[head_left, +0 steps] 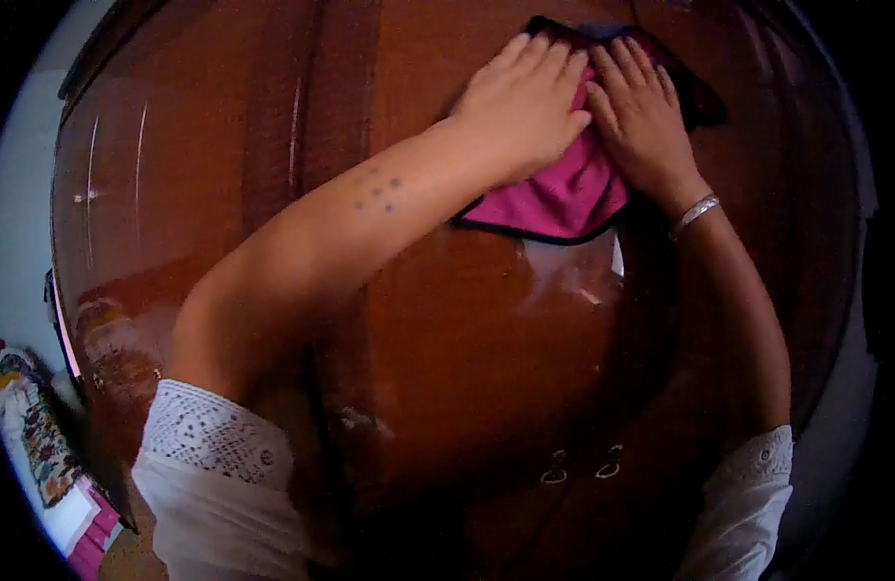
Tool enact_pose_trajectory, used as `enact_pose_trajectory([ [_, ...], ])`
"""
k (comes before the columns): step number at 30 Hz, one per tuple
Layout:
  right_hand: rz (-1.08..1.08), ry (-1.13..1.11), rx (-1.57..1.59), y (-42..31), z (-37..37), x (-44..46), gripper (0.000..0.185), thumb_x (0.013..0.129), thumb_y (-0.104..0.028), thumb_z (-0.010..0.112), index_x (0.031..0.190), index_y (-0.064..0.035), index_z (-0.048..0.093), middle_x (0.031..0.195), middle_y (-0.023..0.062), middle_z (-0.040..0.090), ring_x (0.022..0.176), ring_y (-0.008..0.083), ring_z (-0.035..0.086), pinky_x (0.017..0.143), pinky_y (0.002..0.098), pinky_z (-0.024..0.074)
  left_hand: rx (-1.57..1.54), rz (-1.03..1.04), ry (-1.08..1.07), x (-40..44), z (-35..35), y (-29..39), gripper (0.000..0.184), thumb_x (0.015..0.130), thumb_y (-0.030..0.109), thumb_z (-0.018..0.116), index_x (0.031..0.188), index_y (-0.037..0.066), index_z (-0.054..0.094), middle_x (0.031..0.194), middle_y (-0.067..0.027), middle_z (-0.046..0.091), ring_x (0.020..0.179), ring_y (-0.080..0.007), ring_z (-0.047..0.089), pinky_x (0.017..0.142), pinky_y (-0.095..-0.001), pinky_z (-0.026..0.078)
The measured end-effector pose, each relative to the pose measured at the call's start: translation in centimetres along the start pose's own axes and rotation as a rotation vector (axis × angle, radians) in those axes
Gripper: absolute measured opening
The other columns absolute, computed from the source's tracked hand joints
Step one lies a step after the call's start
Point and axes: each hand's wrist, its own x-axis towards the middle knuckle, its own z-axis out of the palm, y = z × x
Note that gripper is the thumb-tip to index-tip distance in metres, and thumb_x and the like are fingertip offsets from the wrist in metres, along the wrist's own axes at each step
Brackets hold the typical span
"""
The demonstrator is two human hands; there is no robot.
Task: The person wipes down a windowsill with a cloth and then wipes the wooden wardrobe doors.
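Note:
A pink cloth [573,198] with black edging lies spread on the glossy brown wooden surface [467,329], toward its far side. My left hand [530,102] rests flat on the cloth's left part, fingers stretched away from me. Beside it, my right hand [646,121] lies flat on the right part, fingers also extended. Their thumb sides nearly meet, but contact between them is unclear. Beyond my fingertips a darker part of the cloth shows, its far edge partly covered. Neither hand grips anything visible.
Two small pale loop shapes [610,463] show near the surface's front; whether they are objects or reflections I cannot tell. Light glares off the wood. At the lower left, past the rounded edge, lies patterned fabric [48,441] with pink and white pieces.

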Motion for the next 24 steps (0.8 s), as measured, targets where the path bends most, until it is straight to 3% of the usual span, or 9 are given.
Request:
enact_pose_trajectory([
  [6,-0.105,0.136,0.106,-8.1,-1.3,10.2,0.050,0.098,-0.034,0.044,0.140,-0.0074,0.044,0.145,0.0132,0.043,0.138,0.0296,0.034,0.112,0.0466,0.0256,0.070,-0.017,-0.071,-2.3,-6.4,-12.0,0.058,0.096,0.040,0.045,0.134,-0.004,0.045,0.139,-0.0217,0.047,0.131,-0.0332,0.042,0.114,-0.0444,0.026],
  [8,-0.048,0.113,0.144,-11.5,-1.8,14.6,0.053,0.098,-0.038,0.043,0.141,-0.0074,0.042,0.145,0.0148,0.043,0.138,0.0317,0.034,0.112,0.0472,0.0249,0.117,-0.106,-0.353,-3.0,-8.5,-17.0,0.063,0.103,0.040,0.026,0.147,-0.005,0.024,0.152,-0.0243,0.026,0.143,-0.0359,0.023,0.119,-0.0423,0.014],
  [11,-0.023,0.113,0.178,-16.8,-3.0,21.0,0.052,0.098,-0.036,0.045,0.140,-0.0062,0.043,0.145,0.0149,0.043,0.138,0.0314,0.034,0.112,0.0474,0.0255,0.062,-0.145,-0.292,-5.2,-11.1,-24.3,0.063,0.103,0.040,0.027,0.145,-0.006,0.025,0.151,-0.0243,0.027,0.142,-0.0347,0.025,0.119,-0.0414,0.014],
  [17,-0.009,0.061,0.255,-20.0,-5.4,24.5,0.051,0.096,-0.031,0.049,0.139,-0.0039,0.044,0.145,0.0152,0.042,0.138,0.0306,0.034,0.111,0.0478,0.0266,0.023,-0.069,-0.369,-4.5,-15.0,-27.0,0.063,0.102,0.039,0.029,0.145,-0.006,0.025,0.148,-0.0268,0.031,0.140,-0.0378,0.027,0.119,-0.0443,0.012],
  [18,-0.049,0.040,0.258,-23.1,-6.1,25.9,0.051,0.096,-0.031,0.049,0.139,-0.0035,0.044,0.145,0.0153,0.042,0.138,0.0305,0.034,0.111,0.0479,0.0268,-0.009,-0.006,-0.128,-7.8,-15.7,-30.4,0.062,0.092,0.034,0.053,0.139,-0.004,0.038,0.137,-0.0233,0.046,0.129,-0.0383,0.041,0.115,-0.0453,0.026],
  [20,-0.070,0.050,0.306,-22.6,-6.5,23.3,0.051,0.092,-0.031,0.053,0.132,0.0011,0.051,0.141,0.0177,0.046,0.134,0.0323,0.039,0.111,0.0502,0.0270,-0.106,0.029,-0.210,-8.6,-15.9,-28.4,0.071,0.087,0.035,0.060,0.139,-0.006,0.036,0.138,-0.0243,0.044,0.131,-0.0400,0.039,0.115,-0.0475,0.023],
  [24,-0.087,-0.199,0.468,-24.2,-10.4,20.7,0.055,0.086,-0.030,0.060,0.127,0.0069,0.052,0.143,0.0247,0.040,0.140,0.0352,0.031,0.112,0.0526,0.0237,-0.351,0.030,-0.426,-10.9,-19.3,-26.7,0.082,0.080,0.045,0.065,0.137,-0.008,0.038,0.137,-0.0256,0.043,0.132,-0.0431,0.035,0.115,-0.0526,0.021],
])
